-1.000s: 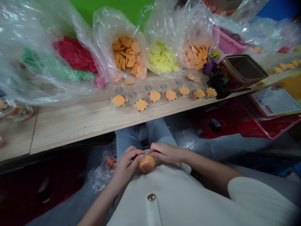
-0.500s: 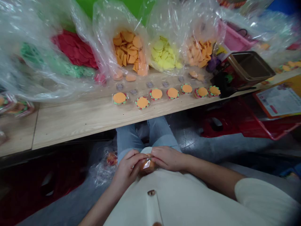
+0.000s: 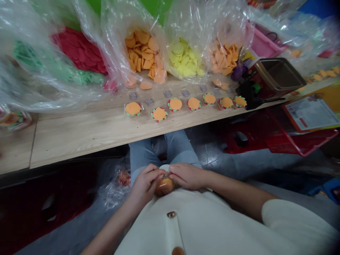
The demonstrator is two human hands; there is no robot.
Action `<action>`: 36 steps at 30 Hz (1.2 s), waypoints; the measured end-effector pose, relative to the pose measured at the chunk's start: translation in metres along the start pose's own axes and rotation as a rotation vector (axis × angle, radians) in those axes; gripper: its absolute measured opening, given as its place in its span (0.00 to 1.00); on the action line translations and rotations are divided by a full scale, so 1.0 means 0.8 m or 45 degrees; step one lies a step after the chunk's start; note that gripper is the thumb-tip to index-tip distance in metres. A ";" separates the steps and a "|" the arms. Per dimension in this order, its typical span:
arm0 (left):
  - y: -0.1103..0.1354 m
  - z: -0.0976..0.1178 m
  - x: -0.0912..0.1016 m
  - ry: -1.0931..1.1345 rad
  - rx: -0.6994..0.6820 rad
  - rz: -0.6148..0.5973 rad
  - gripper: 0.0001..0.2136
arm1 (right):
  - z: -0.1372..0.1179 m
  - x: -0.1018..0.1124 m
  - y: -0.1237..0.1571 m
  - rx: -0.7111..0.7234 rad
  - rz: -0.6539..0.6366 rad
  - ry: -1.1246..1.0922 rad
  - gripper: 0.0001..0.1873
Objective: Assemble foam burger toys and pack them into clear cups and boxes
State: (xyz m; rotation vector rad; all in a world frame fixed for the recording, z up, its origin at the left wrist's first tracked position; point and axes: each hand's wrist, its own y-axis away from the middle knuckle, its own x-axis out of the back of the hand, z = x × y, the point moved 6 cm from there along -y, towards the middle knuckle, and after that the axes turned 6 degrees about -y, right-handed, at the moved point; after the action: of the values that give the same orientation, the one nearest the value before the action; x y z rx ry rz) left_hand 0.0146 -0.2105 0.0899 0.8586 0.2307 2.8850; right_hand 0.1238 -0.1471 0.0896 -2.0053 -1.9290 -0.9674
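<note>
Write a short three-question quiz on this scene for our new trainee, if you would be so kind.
1. True or false: the left hand and the right hand both touch the round orange piece above the lap.
2. Which discs fill the middle clear bag? A red, B yellow, C green.
3. How many burger-shaped pieces stand in the row along the edge of the wooden tabletop?

Key: 1 true; 2 B; 3 seven.

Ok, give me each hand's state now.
Left hand: closed, holding the orange burger.
Right hand: closed, holding the orange burger too.
</note>
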 end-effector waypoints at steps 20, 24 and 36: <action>0.011 -0.025 0.001 0.510 0.361 0.165 0.08 | 0.001 0.000 -0.007 0.149 0.111 -0.080 0.14; 0.025 -0.054 -0.013 1.015 0.612 0.253 0.11 | 0.024 0.007 0.003 0.014 0.174 -0.281 0.15; -0.004 -0.036 -0.028 0.960 0.614 0.228 0.10 | -0.003 0.036 -0.017 0.080 -0.148 0.011 0.08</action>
State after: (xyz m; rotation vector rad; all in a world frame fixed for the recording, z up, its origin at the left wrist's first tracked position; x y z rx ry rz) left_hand 0.0179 -0.2138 0.0537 -0.2444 0.9829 3.2300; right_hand 0.1081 -0.1227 0.1037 -1.8705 -2.0646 -0.9280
